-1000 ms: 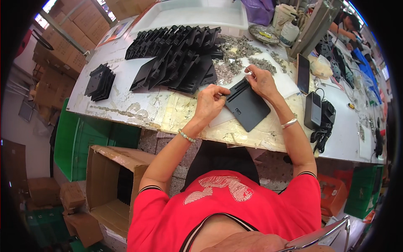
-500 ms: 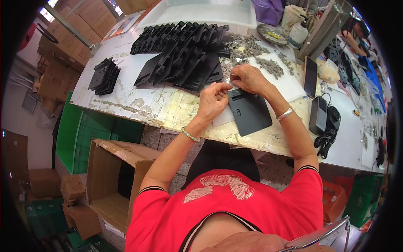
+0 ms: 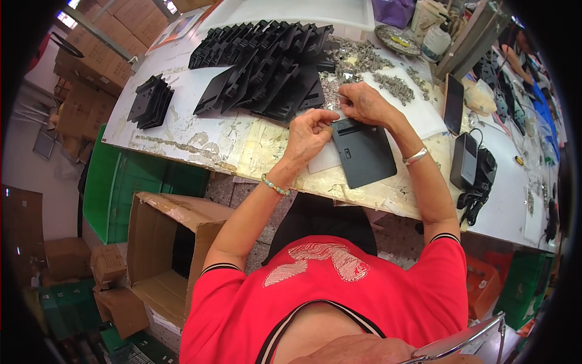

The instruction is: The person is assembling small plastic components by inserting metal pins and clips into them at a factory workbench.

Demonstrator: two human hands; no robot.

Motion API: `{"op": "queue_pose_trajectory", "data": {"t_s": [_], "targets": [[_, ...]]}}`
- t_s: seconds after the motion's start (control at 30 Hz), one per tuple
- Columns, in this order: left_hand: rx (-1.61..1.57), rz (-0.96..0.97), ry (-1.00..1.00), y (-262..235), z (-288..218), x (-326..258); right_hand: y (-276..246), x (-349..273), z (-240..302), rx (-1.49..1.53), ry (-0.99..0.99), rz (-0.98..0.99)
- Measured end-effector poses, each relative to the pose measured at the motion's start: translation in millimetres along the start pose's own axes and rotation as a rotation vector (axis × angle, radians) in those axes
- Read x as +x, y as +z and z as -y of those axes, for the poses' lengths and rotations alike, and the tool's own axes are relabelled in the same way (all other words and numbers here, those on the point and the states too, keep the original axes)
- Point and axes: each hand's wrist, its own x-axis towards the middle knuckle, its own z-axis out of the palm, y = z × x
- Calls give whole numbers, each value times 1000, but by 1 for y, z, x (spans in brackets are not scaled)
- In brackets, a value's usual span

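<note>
In front of me a flat black plastic panel (image 3: 368,159) lies on the table, its raised slotted part toward the far edge. My left hand (image 3: 310,132) is closed in a pinch by the panel's far left corner; whatever its fingertips hold is too small to make out. Beyond the panel's far edge my right hand (image 3: 368,104) is also pinched, its fingertips beside the loose small metal parts (image 3: 354,57). I cannot make out what is between them. Rows of similar black plastic panels (image 3: 260,73) lean together to the left of my hands.
A short stack of black panels (image 3: 150,103) stands at the table's left. At the back is a white tray (image 3: 291,13). A phone (image 3: 453,103) and a black boxy device (image 3: 464,161) with cables lie to the right. An open cardboard box (image 3: 182,209) sits below the left edge.
My right hand has moved slightly away from me, toward the metal parts, so its fingertips are farther from my left hand's. The whole view has shifted a little. The panel still lies in front of me.
</note>
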Motion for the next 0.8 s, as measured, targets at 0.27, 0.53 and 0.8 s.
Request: {"op": "queue_pose_trajectory", "data": {"t_s": [0.27, 0.53, 0.8], "targets": [[-58, -58, -16, 2, -5, -4, -25, -24, 25, 583, 153, -83], [409, -213, 518, 7, -30, -10, 6, -59, 43, 1423, 516, -113], [439, -234, 459, 22, -35, -26, 14, -67, 52, 1584, 458, -186]]}}
